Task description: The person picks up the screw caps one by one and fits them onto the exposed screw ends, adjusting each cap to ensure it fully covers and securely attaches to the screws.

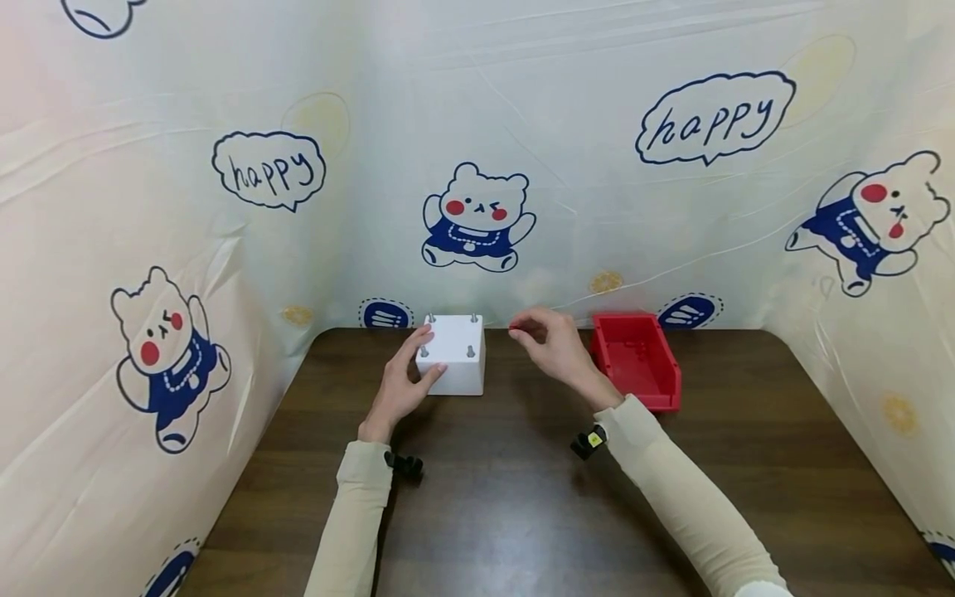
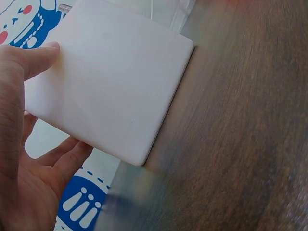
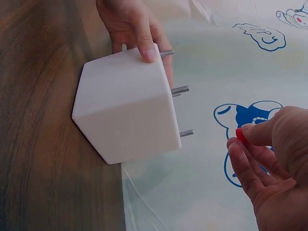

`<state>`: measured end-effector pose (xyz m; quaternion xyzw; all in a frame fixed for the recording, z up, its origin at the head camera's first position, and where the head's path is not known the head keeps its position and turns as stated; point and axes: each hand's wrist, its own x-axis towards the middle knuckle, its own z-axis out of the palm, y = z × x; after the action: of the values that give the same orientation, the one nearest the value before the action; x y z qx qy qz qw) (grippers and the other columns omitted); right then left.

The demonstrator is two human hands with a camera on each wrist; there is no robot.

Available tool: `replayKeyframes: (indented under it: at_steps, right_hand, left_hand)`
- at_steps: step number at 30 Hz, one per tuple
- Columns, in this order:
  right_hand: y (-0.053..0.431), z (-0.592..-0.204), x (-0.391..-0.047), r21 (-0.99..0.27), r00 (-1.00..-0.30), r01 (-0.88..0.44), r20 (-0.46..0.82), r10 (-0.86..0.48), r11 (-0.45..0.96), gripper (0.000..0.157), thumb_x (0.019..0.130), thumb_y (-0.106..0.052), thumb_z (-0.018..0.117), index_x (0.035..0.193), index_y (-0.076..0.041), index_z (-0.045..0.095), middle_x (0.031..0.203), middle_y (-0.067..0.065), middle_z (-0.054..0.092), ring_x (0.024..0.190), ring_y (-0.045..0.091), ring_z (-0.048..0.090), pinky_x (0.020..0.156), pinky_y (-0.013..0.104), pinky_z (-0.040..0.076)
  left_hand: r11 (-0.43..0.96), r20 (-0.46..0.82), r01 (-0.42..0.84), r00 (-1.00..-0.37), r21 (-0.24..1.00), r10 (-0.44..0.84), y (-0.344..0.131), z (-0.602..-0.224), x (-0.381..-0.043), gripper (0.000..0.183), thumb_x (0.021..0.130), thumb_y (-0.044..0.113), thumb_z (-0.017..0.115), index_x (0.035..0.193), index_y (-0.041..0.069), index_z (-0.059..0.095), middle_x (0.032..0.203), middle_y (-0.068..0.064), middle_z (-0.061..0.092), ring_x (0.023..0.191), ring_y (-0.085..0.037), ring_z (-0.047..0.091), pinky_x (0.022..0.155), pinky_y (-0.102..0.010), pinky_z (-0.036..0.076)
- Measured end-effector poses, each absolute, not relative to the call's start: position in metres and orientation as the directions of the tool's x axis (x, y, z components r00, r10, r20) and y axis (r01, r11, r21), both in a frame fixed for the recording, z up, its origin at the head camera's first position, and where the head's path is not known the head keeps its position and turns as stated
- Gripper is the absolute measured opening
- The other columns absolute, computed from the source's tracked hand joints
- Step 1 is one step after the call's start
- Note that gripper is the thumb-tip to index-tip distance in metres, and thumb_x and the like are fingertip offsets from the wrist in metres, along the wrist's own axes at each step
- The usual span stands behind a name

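Observation:
A white box-shaped block (image 1: 457, 379) stands near the far edge of the table, with several grey metal posts (image 3: 180, 90) sticking up from its top, one near each corner. My left hand (image 1: 398, 387) holds the block from its left side. Its thumb lies against the front face, seen close in the left wrist view, and the fingers reach to the left side. To the right of the block, my right hand (image 1: 558, 347) is raised and pinches a small red piece (image 3: 240, 134) between thumb and fingertip, apart from the posts. Most of the red piece is hidden by the fingers.
Just right of my right hand sits a red plastic bin (image 1: 674, 396) with small red pieces (image 1: 637, 352) inside. The dark wooden table (image 1: 477, 497) ends right behind the block, where a printed curtain (image 1: 567, 215) hangs. More curtain hangs along both sides.

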<state>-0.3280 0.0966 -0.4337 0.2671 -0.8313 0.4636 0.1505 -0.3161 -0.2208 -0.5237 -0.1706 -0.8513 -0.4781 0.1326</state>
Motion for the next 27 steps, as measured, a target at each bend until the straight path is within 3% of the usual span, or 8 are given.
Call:
replayKeyframes:
  at_steps: [27]
  right_hand:
    - [0.084,-0.432,-0.328,-0.707,-0.811,-0.584,0.493,-0.314,0.399,0.013,0.097,-0.009,0.079,0.11,-0.008,0.079,0.105,0.008,0.079,0.089,0.021,0.073,0.086,0.039,0.065]
  left_hand:
    - [0.511,0.36,0.387,-0.92,0.768,0.155,-0.221,-0.524,-0.317,0.061,0.101,0.031,0.076,0.157,0.026,0.052,0.173,0.008,0.036,0.16,-0.025,0.034,0.128,-0.061,0.031]
